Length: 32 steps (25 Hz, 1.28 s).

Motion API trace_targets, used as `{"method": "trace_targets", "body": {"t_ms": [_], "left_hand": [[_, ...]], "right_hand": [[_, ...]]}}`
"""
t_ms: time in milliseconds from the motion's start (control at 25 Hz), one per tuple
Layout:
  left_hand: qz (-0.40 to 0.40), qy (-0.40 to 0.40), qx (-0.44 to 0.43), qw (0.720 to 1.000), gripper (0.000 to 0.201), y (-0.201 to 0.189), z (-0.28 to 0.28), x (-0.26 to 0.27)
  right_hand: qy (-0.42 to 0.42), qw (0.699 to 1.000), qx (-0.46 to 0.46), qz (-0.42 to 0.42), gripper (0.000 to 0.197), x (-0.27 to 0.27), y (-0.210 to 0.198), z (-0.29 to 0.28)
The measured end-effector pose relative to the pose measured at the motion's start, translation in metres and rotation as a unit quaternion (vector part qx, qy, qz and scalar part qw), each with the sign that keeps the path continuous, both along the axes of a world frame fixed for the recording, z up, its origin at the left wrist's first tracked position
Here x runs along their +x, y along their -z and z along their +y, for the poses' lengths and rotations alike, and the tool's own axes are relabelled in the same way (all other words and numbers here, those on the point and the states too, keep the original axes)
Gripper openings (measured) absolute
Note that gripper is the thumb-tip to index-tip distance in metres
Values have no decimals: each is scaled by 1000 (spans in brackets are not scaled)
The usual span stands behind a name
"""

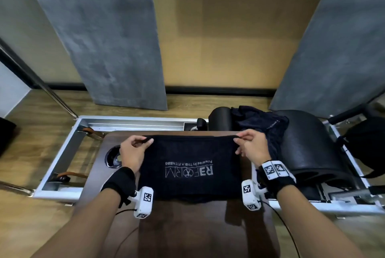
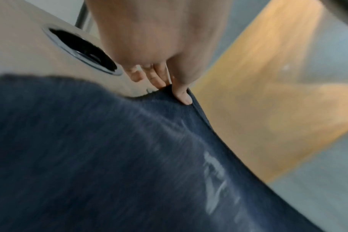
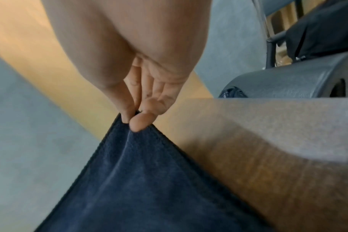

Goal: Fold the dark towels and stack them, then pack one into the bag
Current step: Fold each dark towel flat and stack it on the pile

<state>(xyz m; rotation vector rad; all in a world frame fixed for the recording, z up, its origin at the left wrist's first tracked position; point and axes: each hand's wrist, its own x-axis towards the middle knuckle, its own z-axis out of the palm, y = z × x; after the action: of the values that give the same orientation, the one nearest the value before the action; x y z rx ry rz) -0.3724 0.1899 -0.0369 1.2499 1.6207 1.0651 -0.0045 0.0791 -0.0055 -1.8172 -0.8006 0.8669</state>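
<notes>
Near the counter's (image 1: 245, 234) far edge, left hand (image 1: 133, 152) and right hand (image 1: 253, 149) each pinch one corner of the soft, limp dark towel (image 1: 190, 167); corners seem the best hold.

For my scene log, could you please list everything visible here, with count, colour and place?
Printed towel: one, dark navy with pale lettering, spread over the table, far edge lifted.
Unfolded towels: a crumpled dark heap, count unclear, on the black barrel.
Table: one, dark brown wood, centre.
Table hole: one, black, metal-rimmed, left of the towel.
Barrel: one, black, padded, right.
Metal frame: one, silver, under the table.
Wall panels: two, grey, behind.
Left hand: pinches the towel's far left corner.
Right hand: pinches the far right corner.
</notes>
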Motion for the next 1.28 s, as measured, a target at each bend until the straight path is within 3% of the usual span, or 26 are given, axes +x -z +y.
{"method": "trace_targets", "body": {"t_ms": [80,240,520,720,920,1080,1280], "left_hand": [[-67,10,23,997,21,-29,-2,-12],[-155,43,39,986,22,-91,-16,-30],[-253,91,125,955,28,-180,-57,-52],[-255,97,198,941,15,-227,-73,-62],[-245,79,234,938,17,-251,-81,-71],[-269,103,231,929,15,-251,-85,-73],[-281,121,225,925,11,-239,-90,-79]], "right_hand": [[11,996,59,60,11,0,-25,-9],[7,989,143,31,20,-11,-73,-34],[53,964,258,31,7,-48,-148,-73],[64,953,294,-48,3,-62,-206,-99],[74,950,294,-72,3,-75,-237,-114],[61,943,326,0,9,-89,-239,-113],[60,948,312,4,6,-95,-232,-120]]}}
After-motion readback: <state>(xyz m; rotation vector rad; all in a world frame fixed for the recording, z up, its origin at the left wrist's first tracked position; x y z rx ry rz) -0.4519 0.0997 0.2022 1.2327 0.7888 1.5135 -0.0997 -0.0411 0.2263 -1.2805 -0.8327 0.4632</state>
